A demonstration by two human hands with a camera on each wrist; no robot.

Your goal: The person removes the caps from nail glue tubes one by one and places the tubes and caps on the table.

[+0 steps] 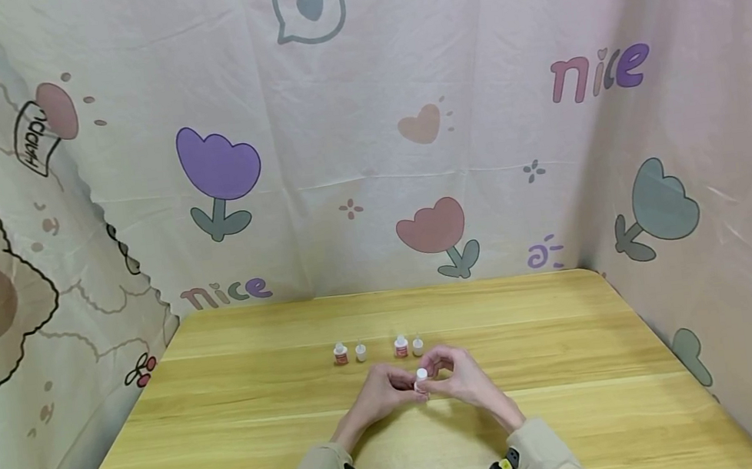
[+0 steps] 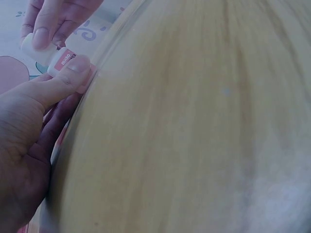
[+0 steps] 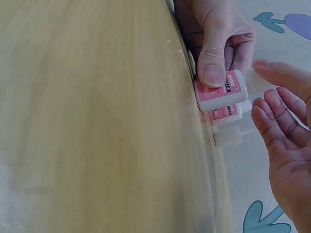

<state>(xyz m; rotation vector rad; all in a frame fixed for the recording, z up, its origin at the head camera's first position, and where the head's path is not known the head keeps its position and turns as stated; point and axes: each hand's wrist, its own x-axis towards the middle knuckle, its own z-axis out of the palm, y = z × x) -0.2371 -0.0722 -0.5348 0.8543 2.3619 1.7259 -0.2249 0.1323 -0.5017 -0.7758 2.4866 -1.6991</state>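
Note:
A small white glue bottle [image 3: 228, 94] with a pink label is between my two hands above the wooden table. My left hand [image 1: 382, 395] holds its body, the thumb pressed on the label. The white cap [image 3: 261, 83] is on the bottle's neck, pinched between thumb and fingers of my right hand [image 1: 465, 379]. In the left wrist view the same cap [image 2: 38, 48] shows under the right hand's fingers, and the bottle is tilted across that view.
Behind the hands stand two more pink-labelled bottles [image 1: 341, 355] [image 1: 400, 348]. Beside each is a white cap [image 1: 361, 353] [image 1: 418, 347] with a thin stem pointing up. The wooden table [image 1: 242, 404] meets a printed curtain [image 1: 339, 153] at its far edge.

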